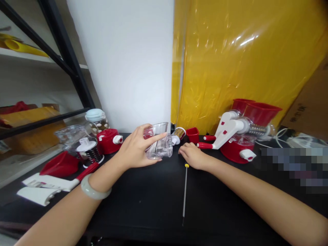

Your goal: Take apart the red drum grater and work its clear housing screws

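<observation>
My left hand (138, 145) grips a clear plastic grater housing (166, 147), its fingers and thumb wrapped round the body, and holds it tilted over the black table. To the right, my right hand (192, 155) is closed over the handle end of a long screwdriver (185, 191). The handle is hidden under the palm; the yellow collar and thin shaft show, with the tip toward me. Just beyond the two hands lie a drum grater cone (178, 135) with a white end and a small red pusher (192, 134).
At right stand rotary graters with red hoppers (262, 112) and white cranks. On the left lie a red base (107, 140), a grating drum (89, 150), a red hopper (60, 164), a white crank handle (53, 182) and a lidded jar (96, 119). A black-framed shelf (74, 71) rises at left.
</observation>
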Demonstrator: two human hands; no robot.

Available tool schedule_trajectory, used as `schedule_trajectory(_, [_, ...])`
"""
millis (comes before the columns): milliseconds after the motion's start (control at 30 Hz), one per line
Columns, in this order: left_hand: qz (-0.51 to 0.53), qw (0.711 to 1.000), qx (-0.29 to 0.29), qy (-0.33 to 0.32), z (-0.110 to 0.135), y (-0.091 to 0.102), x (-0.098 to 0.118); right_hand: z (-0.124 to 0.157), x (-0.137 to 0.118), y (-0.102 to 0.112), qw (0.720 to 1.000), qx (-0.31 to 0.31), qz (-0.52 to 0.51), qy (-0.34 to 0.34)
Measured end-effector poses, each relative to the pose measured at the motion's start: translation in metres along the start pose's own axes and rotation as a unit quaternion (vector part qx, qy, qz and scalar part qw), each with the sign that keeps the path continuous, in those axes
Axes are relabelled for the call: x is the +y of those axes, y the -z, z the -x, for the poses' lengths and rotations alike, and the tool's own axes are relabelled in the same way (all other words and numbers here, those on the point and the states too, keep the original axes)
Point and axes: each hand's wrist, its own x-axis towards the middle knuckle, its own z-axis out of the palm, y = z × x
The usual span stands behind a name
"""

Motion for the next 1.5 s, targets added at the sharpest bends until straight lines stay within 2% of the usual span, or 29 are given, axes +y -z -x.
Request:
schedule_trajectory(67, [-0.005,0.999,-0.052,0.001,-0.001,0.009,-0.003,0.011,-0.004,0.009,0.999,-0.023,0.024,0.043])
schedule_trajectory(200, [-0.019,0.993,-0.117,0.023,0.001,0.027,-0.011,0.031,-0.006,0.019,0.991,-0.043,0.061,0.110])
schedule_trajectory(433, [-0.007,0.991,-0.127,0.041,0.002,0.042,-0.015,0.045,-0.006,0.021,0.977,-0.021,0.099,0.186])
schedule_trajectory(533, [0.002,0.987,-0.147,0.059,0.003,0.042,-0.018,0.057,0.001,0.033,0.970,0.012,0.114,0.213])
schedule_trajectory(600, [0.011,0.985,-0.158,0.072,0.004,0.041,-0.021,0.066,0.012,0.045,0.956,0.087,0.139,0.242])
schedule_trajectory(733, [0.027,0.982,-0.165,0.086,0.006,0.039,-0.026,0.080,0.046,0.070,0.934,0.229,0.177,0.210])
schedule_trajectory(800, [0.025,0.981,-0.169,0.089,0.006,0.038,-0.025,0.083,0.061,0.078,0.922,0.268,0.212,0.183])
schedule_trajectory(933, [0.021,0.978,-0.189,0.085,0.004,0.036,-0.019,0.084,0.073,0.082,0.897,0.274,0.299,0.175])
schedule_trajectory(1133, [0.028,0.973,-0.208,0.097,0.001,0.032,-0.013,0.083,0.058,0.078,0.858,0.287,0.365,0.219])
schedule_trajectory(1500, [0.043,0.972,-0.217,0.083,0.002,0.027,-0.011,0.084,0.059,0.075,0.857,0.291,0.365,0.219])
